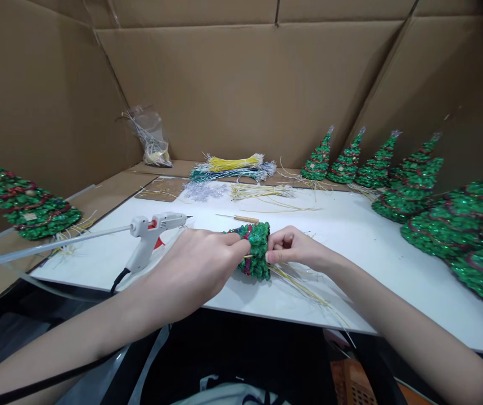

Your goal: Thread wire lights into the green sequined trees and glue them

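Observation:
A small green tinsel Christmas tree (259, 253) with red trim lies on its side, its base facing right. Over its upper part, my left hand (210, 256) is closed on the tree, and a short yellow wire end (247, 257) shows by the fingertips. My right hand (292, 246) is at the open base, thumb and curled fingers closed against the rim. Whatever those fingers pinch is hidden. Long yellow wires (304, 287) trail from the base toward the table's front edge. Just behind the tree lies a wooden-handled awl (245, 219).
A white glue gun (152, 236) with a long glue stick stands left of my left hand. Finished trees (410, 188) line the right side, and another tree (26, 205) stands far left. Wire bundles (233, 167), clear pieces (205, 191) and a plastic bag (152, 138) sit behind, before cardboard walls.

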Demonstrator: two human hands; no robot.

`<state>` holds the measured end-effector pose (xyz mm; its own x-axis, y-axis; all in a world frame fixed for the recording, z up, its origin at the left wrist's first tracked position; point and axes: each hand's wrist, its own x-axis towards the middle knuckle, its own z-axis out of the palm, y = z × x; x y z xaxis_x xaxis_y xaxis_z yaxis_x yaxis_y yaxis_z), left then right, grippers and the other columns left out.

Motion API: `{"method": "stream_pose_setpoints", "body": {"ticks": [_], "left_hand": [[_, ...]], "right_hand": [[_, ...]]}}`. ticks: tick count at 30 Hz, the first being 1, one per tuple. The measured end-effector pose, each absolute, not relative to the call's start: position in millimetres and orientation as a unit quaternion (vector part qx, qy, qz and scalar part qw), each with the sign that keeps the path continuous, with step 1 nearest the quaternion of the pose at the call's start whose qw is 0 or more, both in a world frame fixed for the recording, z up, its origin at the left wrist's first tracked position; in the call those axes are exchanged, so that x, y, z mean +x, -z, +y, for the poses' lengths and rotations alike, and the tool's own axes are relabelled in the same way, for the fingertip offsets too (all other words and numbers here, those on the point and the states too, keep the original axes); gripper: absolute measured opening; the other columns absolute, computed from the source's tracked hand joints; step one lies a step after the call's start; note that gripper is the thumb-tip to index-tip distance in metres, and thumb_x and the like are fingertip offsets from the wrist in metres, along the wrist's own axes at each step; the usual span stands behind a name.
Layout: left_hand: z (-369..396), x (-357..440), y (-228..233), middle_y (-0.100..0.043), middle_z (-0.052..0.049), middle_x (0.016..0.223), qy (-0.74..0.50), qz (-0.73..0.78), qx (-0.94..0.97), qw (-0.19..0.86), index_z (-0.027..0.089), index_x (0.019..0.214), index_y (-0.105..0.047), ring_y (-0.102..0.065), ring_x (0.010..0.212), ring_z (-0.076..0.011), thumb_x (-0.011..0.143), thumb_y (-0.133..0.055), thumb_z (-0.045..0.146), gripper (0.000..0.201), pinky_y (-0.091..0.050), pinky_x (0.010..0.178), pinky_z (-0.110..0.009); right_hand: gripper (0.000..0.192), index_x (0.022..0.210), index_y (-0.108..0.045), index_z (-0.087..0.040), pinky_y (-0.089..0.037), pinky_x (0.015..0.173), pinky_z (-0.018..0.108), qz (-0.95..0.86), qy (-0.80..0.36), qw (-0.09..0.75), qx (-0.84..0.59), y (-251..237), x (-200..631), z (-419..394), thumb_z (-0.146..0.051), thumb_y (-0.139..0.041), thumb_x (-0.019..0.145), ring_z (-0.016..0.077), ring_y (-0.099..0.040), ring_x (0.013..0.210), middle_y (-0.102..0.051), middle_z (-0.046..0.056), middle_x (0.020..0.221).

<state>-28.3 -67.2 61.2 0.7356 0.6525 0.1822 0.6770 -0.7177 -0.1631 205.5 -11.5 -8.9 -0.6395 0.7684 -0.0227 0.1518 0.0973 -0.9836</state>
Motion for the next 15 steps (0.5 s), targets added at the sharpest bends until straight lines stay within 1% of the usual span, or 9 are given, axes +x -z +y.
{"method": "stream_pose_setpoints", "body": {"ticks": [3, 6, 10, 13, 15], "left_hand": [[-66.2, -22.7, -56.8, -0.065, 0.002, 0.071, 0.063, -0.343, -0.927, 0.14, 0.02, 0.079, -0.054, -0.06, 0.056, -0.0161, 0.088, -0.051, 0.011, 0.013, -0.015, 0.049, -0.031], [-64.9, -20.2, -54.6, -0.065, 0.002, 0.071, 0.071, -0.336, -0.927, 0.152, 0.021, 0.081, -0.054, -0.06, 0.055, -0.0163, 0.09, -0.051, 0.014, 0.012, -0.015, 0.049, -0.031], [-64.3, -27.7, -58.1, -0.065, 0.002, 0.07, 0.077, -0.362, -0.922, 0.113, 0.02, 0.078, -0.054, -0.059, 0.054, -0.0155, 0.094, -0.052, 0.025, 0.016, -0.015, 0.048, -0.03], [-65.4, -41.4, -62.4, -0.065, 0.003, 0.069, 0.104, -0.374, -0.918, 0.074, 0.02, 0.077, -0.057, -0.058, 0.054, -0.0127, 0.094, -0.051, 0.029, 0.02, -0.02, 0.049, -0.027], [-66.5, -50.4, -63.8, -0.066, 0.003, 0.071, 0.125, -0.372, -0.917, 0.066, 0.021, 0.081, -0.06, -0.058, 0.056, -0.0112, 0.095, -0.051, 0.028, 0.017, -0.024, 0.051, -0.026]], "right_hand": [[0.031, 0.061, -0.065, -0.013, -0.019, 0.047, 0.024, -0.689, -0.588, 0.266, -0.33, 9.8, 205.4, -11.0, -0.038, -0.083, 0.065, 0.0059, -0.026, 0.049, -0.038, -0.008, 0.048], [0.031, 0.061, -0.065, -0.013, -0.019, 0.047, 0.024, -0.689, -0.587, 0.267, -0.329, 10.5, 205.2, -10.7, -0.038, -0.083, 0.065, 0.006, -0.026, 0.049, -0.038, -0.008, 0.048], [0.03, 0.062, -0.065, -0.013, -0.018, 0.047, 0.024, -0.691, -0.587, 0.265, -0.33, 9.7, 205.0, -11.9, -0.037, -0.082, 0.066, 0.0059, -0.025, 0.049, -0.036, -0.008, 0.049], [0.032, 0.062, -0.064, -0.013, -0.017, 0.047, 0.024, -0.695, -0.581, 0.261, -0.335, 8.9, 205.1, -12.9, -0.04, -0.081, 0.067, 0.0059, -0.025, 0.049, -0.036, -0.008, 0.049], [0.035, 0.062, -0.064, -0.013, -0.016, 0.047, 0.025, -0.698, -0.573, 0.258, -0.342, 8.7, 205.1, -13.1, -0.044, -0.079, 0.068, 0.0059, -0.024, 0.048, -0.035, -0.008, 0.048]]}}
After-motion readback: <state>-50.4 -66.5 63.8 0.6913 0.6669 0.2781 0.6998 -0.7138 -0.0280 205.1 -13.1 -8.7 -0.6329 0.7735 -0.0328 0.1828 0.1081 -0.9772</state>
